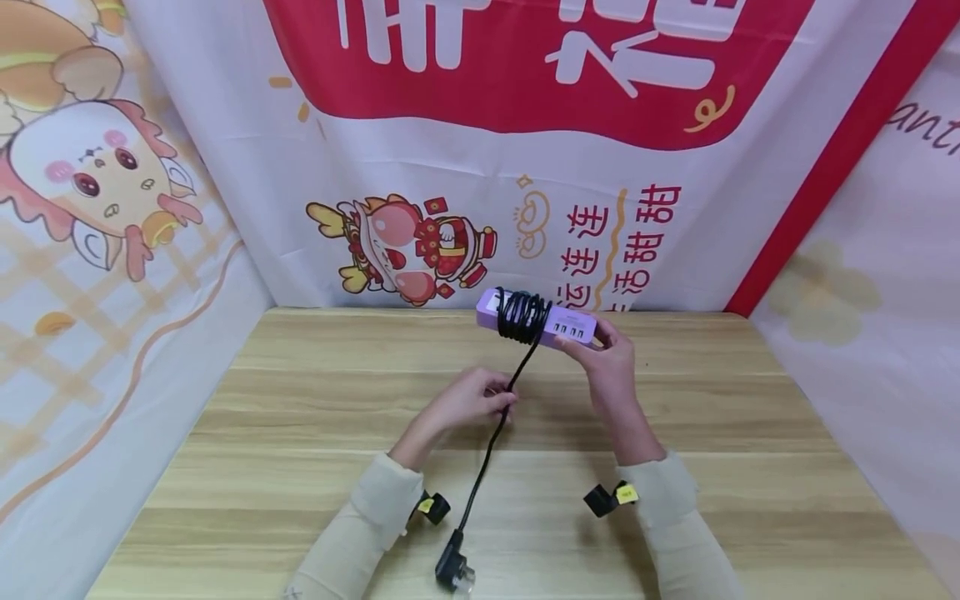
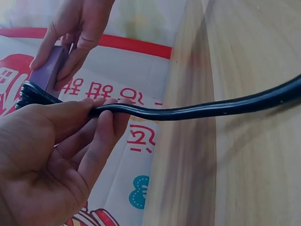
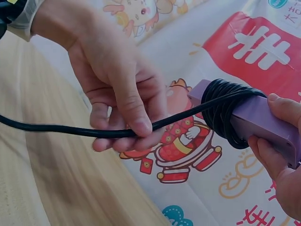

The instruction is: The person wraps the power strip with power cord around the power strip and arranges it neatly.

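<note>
A purple power strip (image 1: pixel 567 323) is held up near the back of the table, its right end gripped by my right hand (image 1: pixel 613 367). Black power cord (image 1: pixel 522 317) is wound in several turns around its left half. From the coil a free length runs down toward me and ends in a black plug (image 1: pixel 452 564) with a clear cap on its prongs. My left hand (image 1: pixel 474 398) pinches this free length between thumb and fingers, a short way below the coil. In the right wrist view the left thumb (image 3: pixel 141 126) presses on the cord.
The wood-grain table (image 1: pixel 300 400) meets a printed cloth backdrop (image 1: pixel 480 208) along its back edge. More printed cloth hangs on the left side (image 1: pixel 150 333) and right side (image 1: pixel 862 333). Each wrist carries a small black camera, the left one (image 1: pixel 433 507) close to the hanging cord.
</note>
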`<state>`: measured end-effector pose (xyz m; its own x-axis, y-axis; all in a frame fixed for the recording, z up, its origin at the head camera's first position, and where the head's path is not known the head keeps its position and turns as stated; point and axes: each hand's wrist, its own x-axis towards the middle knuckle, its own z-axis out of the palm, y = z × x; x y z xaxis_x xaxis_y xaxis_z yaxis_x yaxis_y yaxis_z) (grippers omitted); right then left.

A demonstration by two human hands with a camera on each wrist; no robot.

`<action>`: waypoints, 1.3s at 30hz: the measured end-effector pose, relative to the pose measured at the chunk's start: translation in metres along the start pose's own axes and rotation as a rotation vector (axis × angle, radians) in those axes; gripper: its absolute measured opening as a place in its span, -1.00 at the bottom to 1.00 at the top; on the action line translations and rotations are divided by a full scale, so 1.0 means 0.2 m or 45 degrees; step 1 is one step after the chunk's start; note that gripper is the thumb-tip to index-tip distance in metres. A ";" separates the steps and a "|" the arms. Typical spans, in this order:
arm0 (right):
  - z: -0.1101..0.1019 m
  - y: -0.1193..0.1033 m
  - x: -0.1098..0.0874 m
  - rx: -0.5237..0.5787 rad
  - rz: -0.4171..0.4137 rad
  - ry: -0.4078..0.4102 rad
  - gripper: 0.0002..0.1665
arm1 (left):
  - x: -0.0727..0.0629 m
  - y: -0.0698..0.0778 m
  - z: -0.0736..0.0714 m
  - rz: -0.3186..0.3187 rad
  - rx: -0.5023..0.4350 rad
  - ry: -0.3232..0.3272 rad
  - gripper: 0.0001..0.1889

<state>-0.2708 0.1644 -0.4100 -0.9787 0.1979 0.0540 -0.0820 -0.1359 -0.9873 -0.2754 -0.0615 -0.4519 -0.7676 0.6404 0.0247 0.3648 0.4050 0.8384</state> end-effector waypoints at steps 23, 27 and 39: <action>-0.03 -0.10 -0.03 -0.033 0.069 -0.113 -0.22 | 0.05 -0.10 -0.03 -0.005 0.392 0.385 -0.78; -0.03 -0.10 -0.04 -0.052 0.060 -0.188 -0.20 | 0.05 -0.11 -0.05 0.010 0.341 0.453 -0.81; -0.01 -0.11 -0.07 -0.011 0.036 -0.227 -0.23 | 0.08 -0.12 -0.03 0.095 0.345 0.448 -0.83</action>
<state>-0.2558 0.1667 -0.3896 -0.9985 0.0188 0.0508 -0.0528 -0.1305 -0.9900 -0.2994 -0.0660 -0.4683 -0.8492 0.4328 0.3025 0.5150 0.5525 0.6553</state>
